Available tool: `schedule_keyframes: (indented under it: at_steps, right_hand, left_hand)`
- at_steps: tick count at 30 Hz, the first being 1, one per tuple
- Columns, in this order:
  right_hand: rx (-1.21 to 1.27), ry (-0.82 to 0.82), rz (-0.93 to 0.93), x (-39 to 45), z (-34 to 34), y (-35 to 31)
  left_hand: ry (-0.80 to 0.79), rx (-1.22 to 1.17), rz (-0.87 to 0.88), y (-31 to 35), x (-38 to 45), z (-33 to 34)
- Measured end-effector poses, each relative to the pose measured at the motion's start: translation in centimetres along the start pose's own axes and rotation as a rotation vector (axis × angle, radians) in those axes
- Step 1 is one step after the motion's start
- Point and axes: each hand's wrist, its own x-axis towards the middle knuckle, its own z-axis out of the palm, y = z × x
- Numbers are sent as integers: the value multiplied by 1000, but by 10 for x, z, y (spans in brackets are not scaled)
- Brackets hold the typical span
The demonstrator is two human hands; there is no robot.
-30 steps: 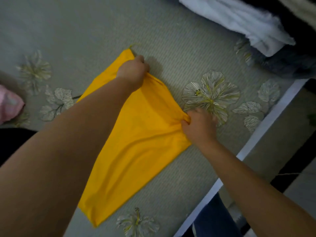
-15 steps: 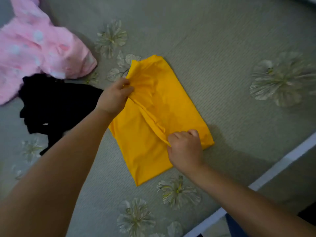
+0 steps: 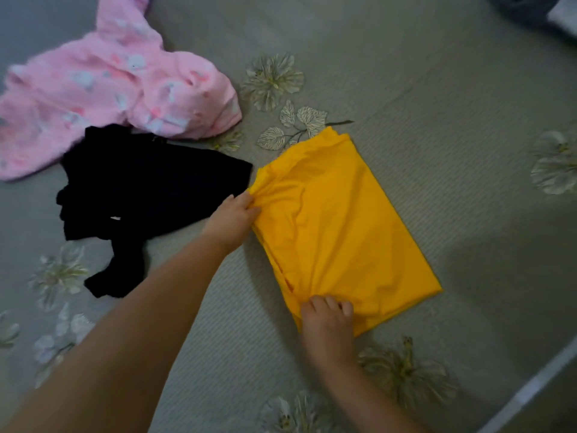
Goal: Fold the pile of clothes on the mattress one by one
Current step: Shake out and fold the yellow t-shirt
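Note:
A yellow garment [image 3: 337, 226] lies folded into a rough rectangle on the grey floral mattress [image 3: 437, 104]. My left hand [image 3: 232, 218] pinches its bunched left edge, near the upper corner. My right hand [image 3: 326, 328] grips the near lower edge, fingers curled into the cloth. Left of the yellow garment a black garment [image 3: 140, 189] lies crumpled and unfolded. Behind that, a pink patterned garment [image 3: 103, 85] is spread loosely at the upper left.
The mattress's pale edge [image 3: 530, 392] runs diagonally at the lower right, with the drop beyond it. A dark object [image 3: 527, 7] shows at the top right corner. Bare mattress stretches right of and behind the yellow garment.
Both hands carried the folded-over layer of the yellow garment leftward and down onto its left edge. The view swung left, bringing the pink and black garments fully into sight.

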Motion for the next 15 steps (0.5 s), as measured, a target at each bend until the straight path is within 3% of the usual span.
schedule_keyframes:
  at_steps: [2,5,10,13,15]
  right_hand:
    - [-103,-78,54,-8,11,-7]
    - [-149,-131,181,-18,16,-18]
    - [-149,-148,301,3,30,-41]
    - [-176,-212,289,16,44,-42]
    - [-225,-188,249,15,51,-35]
  left_hand:
    - [-57,204,15,-11,-6,13]
    - [-12,317,38,-17,-18,30]
    - [133,269,526,-8,-20,42]
    - [-78,324,436,-6,-11,53]
    - [-132,308,423,-9,-6,56]
